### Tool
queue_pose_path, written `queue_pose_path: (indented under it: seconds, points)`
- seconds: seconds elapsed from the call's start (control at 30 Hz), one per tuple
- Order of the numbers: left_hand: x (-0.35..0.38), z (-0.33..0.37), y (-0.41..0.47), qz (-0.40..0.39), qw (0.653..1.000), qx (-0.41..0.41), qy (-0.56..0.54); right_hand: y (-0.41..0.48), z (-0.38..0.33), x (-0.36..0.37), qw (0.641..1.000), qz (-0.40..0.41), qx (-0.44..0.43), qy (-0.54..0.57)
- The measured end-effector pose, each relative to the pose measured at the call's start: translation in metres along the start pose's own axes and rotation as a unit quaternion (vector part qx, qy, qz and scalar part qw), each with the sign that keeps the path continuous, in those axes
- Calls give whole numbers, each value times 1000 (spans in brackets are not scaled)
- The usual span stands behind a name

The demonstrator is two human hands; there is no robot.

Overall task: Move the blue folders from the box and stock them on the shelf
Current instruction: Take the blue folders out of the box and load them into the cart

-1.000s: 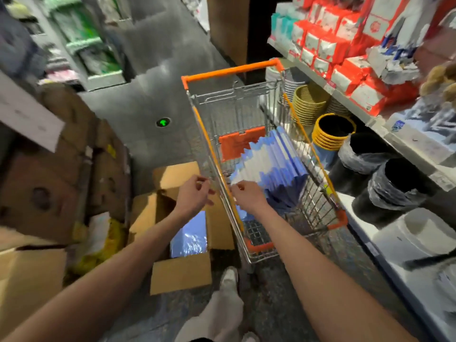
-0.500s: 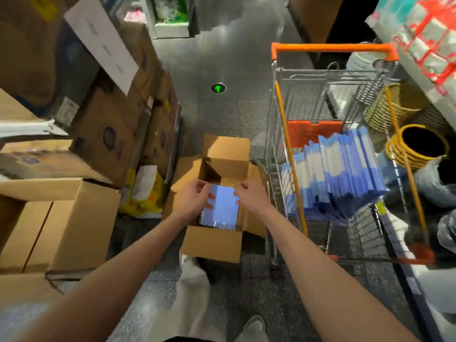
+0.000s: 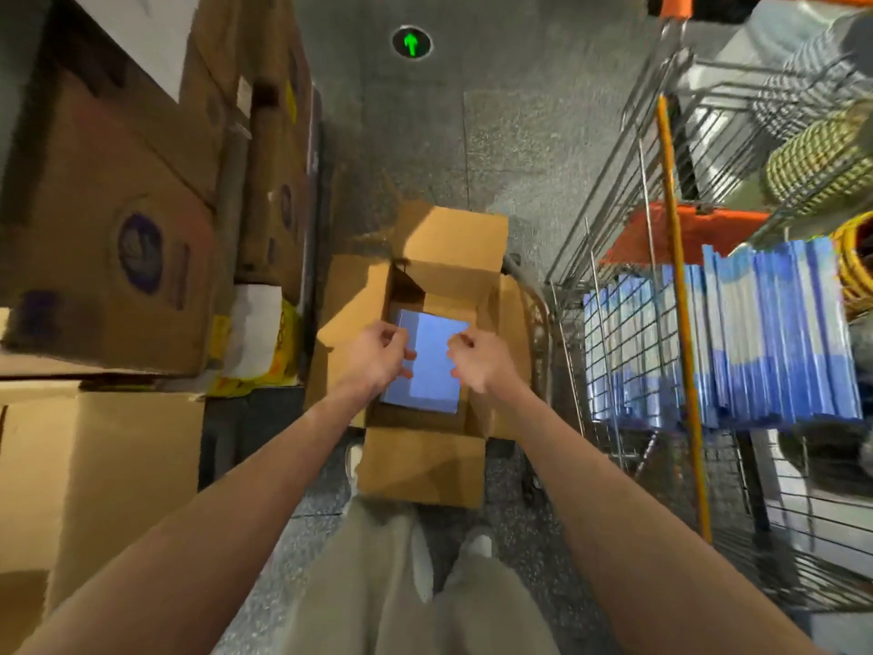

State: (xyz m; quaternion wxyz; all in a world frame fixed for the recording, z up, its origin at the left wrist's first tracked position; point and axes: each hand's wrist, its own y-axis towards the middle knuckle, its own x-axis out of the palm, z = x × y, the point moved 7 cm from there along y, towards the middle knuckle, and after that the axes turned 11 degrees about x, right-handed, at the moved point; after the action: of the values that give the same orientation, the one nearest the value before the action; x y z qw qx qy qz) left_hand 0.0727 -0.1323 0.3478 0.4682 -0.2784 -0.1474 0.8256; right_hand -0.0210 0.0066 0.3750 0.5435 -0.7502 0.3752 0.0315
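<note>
Head view: left hand (image 3: 380, 356) and right hand (image 3: 479, 364) curl over blue folders (image 3: 432, 375) in the box (image 3: 423, 470), grip unclear; best to squeeze both edges and lift straight.

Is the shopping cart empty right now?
No, a row of blue folders stands on edge inside the shopping cart, behind its wire side.

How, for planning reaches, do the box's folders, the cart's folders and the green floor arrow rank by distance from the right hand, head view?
1. Folders in the box, at the right hand.
2. Folders in the cart, to the right.
3. Green arrow, on the floor ahead.
</note>
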Motion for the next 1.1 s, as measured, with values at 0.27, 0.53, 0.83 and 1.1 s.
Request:
queue_pose_path:
  seconds: [0.27, 0.53, 0.83, 1.1]
  points:
    - [26, -43, 74, -29, 997, -67, -11, 86, 16, -1, 999, 1, 25, -47]
    - [88, -137, 156, -19, 993, -112, 25, 219, 62, 41, 998, -10, 46, -52]
    - [171, -305, 253, -31, 984, -141, 107, 387, 167, 120, 997, -9, 77, -26]
    - [210, -406, 322, -2, 979, -131, 156, 482, 226, 173, 994, 9, 93, -52]
